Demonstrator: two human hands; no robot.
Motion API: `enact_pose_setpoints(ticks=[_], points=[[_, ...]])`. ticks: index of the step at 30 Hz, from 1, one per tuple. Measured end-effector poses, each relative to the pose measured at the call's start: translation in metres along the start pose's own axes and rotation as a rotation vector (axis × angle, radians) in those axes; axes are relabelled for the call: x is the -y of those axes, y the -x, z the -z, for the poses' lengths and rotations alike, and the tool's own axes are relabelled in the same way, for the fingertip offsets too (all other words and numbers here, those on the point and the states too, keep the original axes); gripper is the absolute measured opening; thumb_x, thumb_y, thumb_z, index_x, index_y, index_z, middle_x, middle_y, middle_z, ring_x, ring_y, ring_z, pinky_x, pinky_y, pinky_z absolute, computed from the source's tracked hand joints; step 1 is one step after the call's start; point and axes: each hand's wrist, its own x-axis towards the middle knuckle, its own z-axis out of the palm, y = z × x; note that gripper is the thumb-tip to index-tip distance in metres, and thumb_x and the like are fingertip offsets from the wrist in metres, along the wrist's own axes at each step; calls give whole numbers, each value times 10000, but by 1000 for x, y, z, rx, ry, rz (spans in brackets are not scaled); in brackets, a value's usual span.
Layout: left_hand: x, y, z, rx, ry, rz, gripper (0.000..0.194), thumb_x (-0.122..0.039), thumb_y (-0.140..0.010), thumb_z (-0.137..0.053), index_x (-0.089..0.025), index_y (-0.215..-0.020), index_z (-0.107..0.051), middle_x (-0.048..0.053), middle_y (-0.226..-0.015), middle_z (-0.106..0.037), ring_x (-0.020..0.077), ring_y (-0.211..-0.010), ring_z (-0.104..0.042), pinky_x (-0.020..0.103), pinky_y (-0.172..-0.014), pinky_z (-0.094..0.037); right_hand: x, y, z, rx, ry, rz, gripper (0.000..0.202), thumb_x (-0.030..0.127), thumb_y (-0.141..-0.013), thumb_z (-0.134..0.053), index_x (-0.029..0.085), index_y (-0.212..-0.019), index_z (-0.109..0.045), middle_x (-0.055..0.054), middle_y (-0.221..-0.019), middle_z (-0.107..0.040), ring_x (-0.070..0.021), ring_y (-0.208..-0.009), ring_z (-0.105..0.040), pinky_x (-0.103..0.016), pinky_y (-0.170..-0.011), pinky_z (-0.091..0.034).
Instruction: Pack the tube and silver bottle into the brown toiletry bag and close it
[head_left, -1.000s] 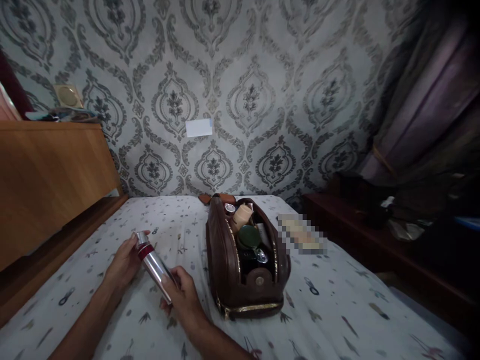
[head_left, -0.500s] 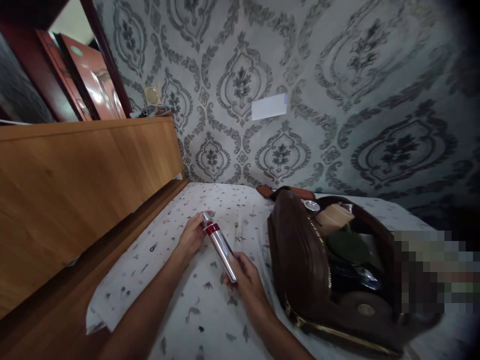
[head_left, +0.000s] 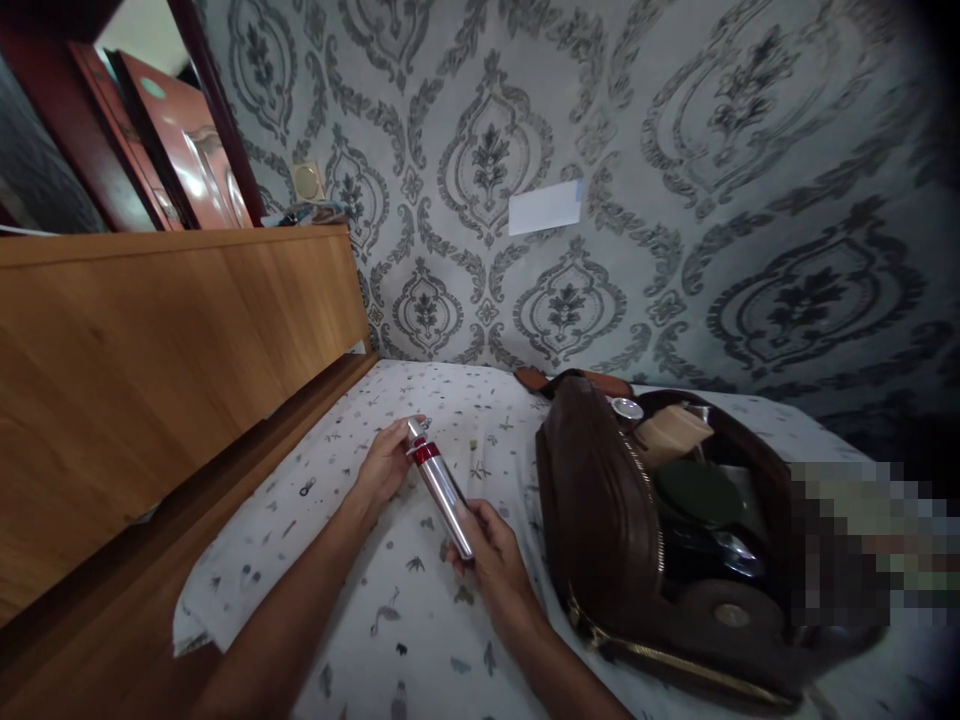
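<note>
A silver cylinder with a red band [head_left: 444,492] slants between my two hands above the patterned white sheet. My left hand [head_left: 384,462] closes its fingers on the narrow metal tip at the upper end. Wrapped round the lower end is my right hand [head_left: 489,548], with its thumb along the silver body. To the right of my hands lies an open brown leather bag [head_left: 592,500]. Inside the bag are a tan item [head_left: 673,436], a dark green round item [head_left: 699,492] and a silver-topped round item [head_left: 628,409].
A wooden board [head_left: 195,350] runs along the left edge of the sheet [head_left: 442,660]. Behind stands a patterned grey wall [head_left: 487,170] with a white plate [head_left: 545,208]. A brown strap [head_left: 600,381] lies behind the bag. Part of the right side is pixelated.
The view has shifted slightly. Both hands keep their hold on the silver cylinder, and its position between them looks nearly the same.
</note>
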Motion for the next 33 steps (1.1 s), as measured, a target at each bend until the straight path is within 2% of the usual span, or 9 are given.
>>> enact_pose_setpoints(ticks=[4, 11, 16, 21, 27, 33], points=[[-1, 1, 0, 34, -13, 16, 374, -363, -713, -784, -124, -998, -744, 16, -751, -629, 106, -659, -540, 288, -740, -501, 0, -2, -1, 2, -4, -7, 574, 714, -625, -715, 188, -809, -578, 52, -548, -541, -107, -477, -511, -204, -410, -369], [-7, 6, -4, 91, -9, 28, 378, -302, -782, -701, -129, -1117, -707, 88, -933, -724, 174, -838, -637, 286, -772, -490, 2, 1, 0, 21, 10, -12, 567, 707, -661, -692, 185, -849, -577, 43, -523, -563, -110, -472, -502, -208, -418, -373], [-6, 6, -5, 86, -9, 12, 361, -336, -770, -724, -133, -1069, -712, 106, -986, -739, 198, -880, -668, 304, -789, -507, 2, 1, 0, 16, 9, -11, 571, 715, -648, -693, 188, -837, -579, 44, -519, -560, -114, -474, -501, -211, -417, -372], [-5, 4, -3, 96, -12, 8, 325, -272, -745, -762, -145, -1039, -705, 95, -1038, -735, 187, -881, -692, 311, -849, -500, 2, 1, 0, 12, -4, -29, 567, 721, -669, -674, 191, -847, -576, 38, -513, -570, -112, -469, -490, -210, -425, -367], [-8, 6, -4, 162, 15, -1, 352, -223, -761, -730, -145, -1101, -682, 129, -1168, -703, 255, -1100, -655, 374, -977, -462, 1, 1, 1, 31, -28, -33, 501, 678, -741, -651, 192, -833, -574, 46, -520, -550, -103, -483, -478, -205, -449, -372], [-6, 7, -5, 139, 6, 3, 329, -271, -771, -729, -140, -1067, -671, 142, -1152, -701, 308, -1192, -604, 441, -992, -468, 2, 1, 1, 37, -34, -24, 513, 678, -720, -669, 190, -846, -574, 42, -537, -565, -109, -488, -488, -207, -442, -364]])
